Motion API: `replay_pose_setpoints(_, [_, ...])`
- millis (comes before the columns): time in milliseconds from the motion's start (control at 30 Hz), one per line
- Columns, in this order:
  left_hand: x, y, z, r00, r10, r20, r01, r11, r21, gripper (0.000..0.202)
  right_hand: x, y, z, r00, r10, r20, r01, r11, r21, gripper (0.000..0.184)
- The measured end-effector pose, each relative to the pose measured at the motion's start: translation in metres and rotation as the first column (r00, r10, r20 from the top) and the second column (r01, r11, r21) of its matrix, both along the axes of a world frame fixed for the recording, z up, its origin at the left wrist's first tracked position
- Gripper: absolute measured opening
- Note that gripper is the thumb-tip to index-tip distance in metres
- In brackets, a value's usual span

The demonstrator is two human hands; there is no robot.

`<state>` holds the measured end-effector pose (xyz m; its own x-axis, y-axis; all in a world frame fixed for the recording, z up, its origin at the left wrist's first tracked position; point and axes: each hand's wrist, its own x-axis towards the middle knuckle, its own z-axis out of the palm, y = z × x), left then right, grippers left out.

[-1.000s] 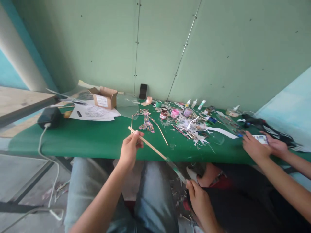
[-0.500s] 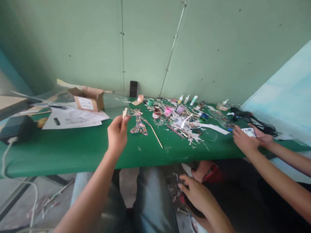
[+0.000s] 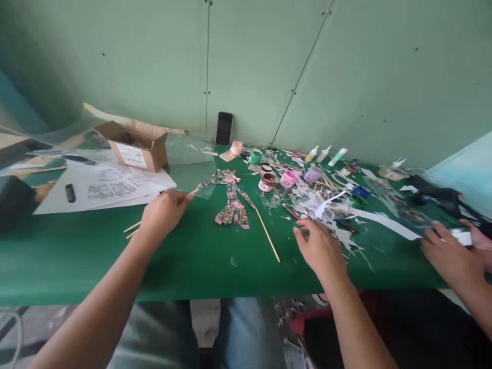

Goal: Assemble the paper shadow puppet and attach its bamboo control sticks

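Note:
My left hand (image 3: 163, 212) is closed around thin wooden sticks (image 3: 132, 227). Their ends stick out behind the palm, and a tip shows past the fingers, close to one arm of a flat patterned cut-out figure (image 3: 232, 207). Whether that tip touches the arm I cannot tell. From the figure's other arm another wooden stick (image 3: 268, 234) slants towards the table's front edge. My right hand (image 3: 321, 246) hovers at the near side of a heap of white paper scraps (image 3: 326, 202), fingers apart and apparently holding nothing. Beside it lies a thin dark pinkish tool (image 3: 291, 211).
Paint jars, brown (image 3: 267, 183) and pink (image 3: 288, 179) among them, stand behind the scraps. At left are a cardboard box (image 3: 140, 151) and printed sheets (image 3: 103, 187). A phone (image 3: 224, 128) leans against the wall. Another person's hand (image 3: 449, 251) is at far right, near a phone.
My left hand has come down from its raised position to the table beside the figure, sticks still in it. My right hand has risen from below the table edge to the scraps.

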<state>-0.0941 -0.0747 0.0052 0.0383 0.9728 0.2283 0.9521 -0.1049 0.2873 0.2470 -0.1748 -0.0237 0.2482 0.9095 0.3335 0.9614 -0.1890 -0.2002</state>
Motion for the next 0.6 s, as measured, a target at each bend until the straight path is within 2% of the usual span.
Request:
replay_pose_setpoints(100, [-0.012,-0.008,0.001,0.995,0.096,0.002,-0.096,0.995,0.008,0.036,0.009,0.014,-0.011,0.983,-0.052,0.175,0.042,0.997,0.063,0.03])
replay_pose_setpoints(200, [-0.016,-0.006,-0.001,0.992,0.108,-0.062,-0.112,0.991,-0.069,0.035,0.012,0.024,-0.021,0.958,-0.094,0.271,0.096,0.995,0.006,0.033])
replay_pose_setpoints(267, [-0.013,-0.001,-0.002,0.993,0.084,-0.087,-0.093,0.99,-0.107,0.037,0.011,0.028,-0.025,0.954,-0.094,0.285,0.106,0.994,-0.025,0.027])
replay_pose_setpoints(367, [-0.006,0.002,0.005,0.989,0.104,-0.104,-0.109,0.993,-0.043,0.035,0.011,0.032,-0.028,0.959,-0.08,0.271,0.092,0.995,-0.032,0.023])
replay_pose_setpoints(500, [0.003,-0.014,0.018,0.98,0.186,-0.064,-0.184,0.982,0.041,0.039,0.015,0.03,-0.026,0.978,-0.074,0.194,0.068,0.997,0.034,0.023])
replay_pose_setpoints(533, [0.008,-0.022,0.018,0.989,0.149,-0.023,-0.147,0.986,0.077,0.041,0.014,0.027,-0.023,0.985,-0.089,0.148,0.078,0.994,0.077,0.023])
replay_pose_setpoints(567, [0.015,-0.031,0.016,0.998,0.06,0.033,-0.064,0.989,0.137,0.04,0.01,0.022,-0.02,0.991,-0.1,0.09,0.089,0.989,0.121,0.024])
replay_pose_setpoints(600, [0.025,-0.041,0.011,0.992,-0.093,0.085,0.076,0.98,0.182,0.038,0.004,0.017,-0.016,0.994,-0.108,0.025,0.103,0.981,0.165,0.025])
